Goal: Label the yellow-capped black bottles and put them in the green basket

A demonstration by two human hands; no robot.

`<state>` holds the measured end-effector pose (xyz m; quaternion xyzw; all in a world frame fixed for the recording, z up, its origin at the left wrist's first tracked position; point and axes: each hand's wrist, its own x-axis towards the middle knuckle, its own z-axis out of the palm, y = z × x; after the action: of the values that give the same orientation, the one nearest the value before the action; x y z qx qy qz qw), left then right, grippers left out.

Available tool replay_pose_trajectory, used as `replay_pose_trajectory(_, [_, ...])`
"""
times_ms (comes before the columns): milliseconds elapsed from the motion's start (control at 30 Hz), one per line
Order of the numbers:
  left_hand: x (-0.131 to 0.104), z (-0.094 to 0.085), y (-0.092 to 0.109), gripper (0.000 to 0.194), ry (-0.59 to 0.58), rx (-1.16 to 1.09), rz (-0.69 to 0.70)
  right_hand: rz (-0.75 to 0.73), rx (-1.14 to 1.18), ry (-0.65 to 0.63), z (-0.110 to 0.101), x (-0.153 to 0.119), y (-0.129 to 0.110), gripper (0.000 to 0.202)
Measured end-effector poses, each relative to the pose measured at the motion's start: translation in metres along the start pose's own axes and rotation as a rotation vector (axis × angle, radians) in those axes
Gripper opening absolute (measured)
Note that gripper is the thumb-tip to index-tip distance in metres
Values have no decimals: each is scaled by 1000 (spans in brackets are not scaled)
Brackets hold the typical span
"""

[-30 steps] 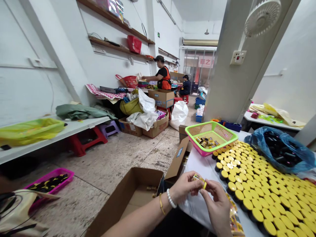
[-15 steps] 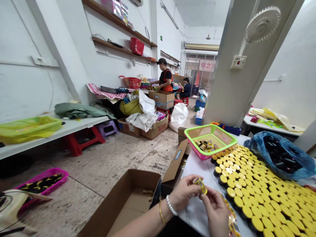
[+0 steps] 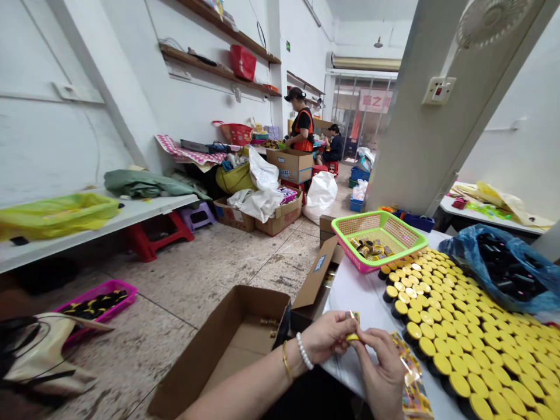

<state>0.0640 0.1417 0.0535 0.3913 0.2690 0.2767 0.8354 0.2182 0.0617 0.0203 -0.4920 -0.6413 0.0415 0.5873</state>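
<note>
L hand (image 3: 326, 336) & R hand (image 3: 381, 373) both pinch a small yellow-capped jar (image 3: 352, 332) w/ fingertips, just above the near edge of the white table (image 3: 356, 291). Jar mostly hidden by fingers; long axis seems roughly level, cap end toward R hand, can't tell for sure. Open cardboard box (image 3: 236, 350) sits below-left; rows of yellow-lidded jars (image 3: 459, 326) to the right.

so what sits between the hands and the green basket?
Head view: between the hands with their small yellow item and the green basket, bare white tabletop, edged by yellow-capped jars.
</note>
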Motion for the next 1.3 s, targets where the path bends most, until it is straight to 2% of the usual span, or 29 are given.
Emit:
replay_pose_trajectory(100, [-2, -3, -5, 55, 3, -15, 11, -23, 7, 11, 2, 1, -1, 13])
replay_pose_trajectory(233, [1, -1, -9, 59, -2, -22, 8, -19, -48, -43, 1, 1, -3, 25])
replay_pose_trajectory(367, [4, 3, -9, 60, 5, -84, 2, -30, 19, -4, -1, 0, -3, 16])
replay_pose_trajectory(500, [-2, 2, -1, 44, -11, -159, -48, 34, -23, 32, -7, 3, -6, 8])
replay_pose_trajectory(600, [-2, -1, 3, 38, 6, -196, -75, 137, -5, 43, -11, 7, -10, 2])
replay_pose_trajectory(633, [-1, -2, 3, 39, 13, -208, -84, 191, 34, 46, -11, 8, -11, 3])
replay_pose_trajectory(700, [1, -2, 1, 40, 26, -233, -104, 241, 115, 25, -11, 11, -13, 21])
replay_pose_trajectory(800, [-1, 4, -1, 45, 10, -207, -95, 188, 149, -24, -10, 13, -15, 29])
replay_pose_trajectory(933, [-5, 12, -3, 50, -29, -130, -76, 158, 117, 52, -12, 13, -15, 8])
replay_pose_trajectory(1000, [-4, 11, -4, 52, -36, -118, -92, 171, 100, 49, -13, 13, -14, 2])
replay_pose_trajectory(1167, [1, 7, -8, 54, -30, -137, -103, 145, 57, -4, -12, 13, -15, 16])
replay_pose_trajectory(1300, [-1, 6, -5, 48, -35, -108, -74, 119, 65, 47, -11, 8, -12, 5])
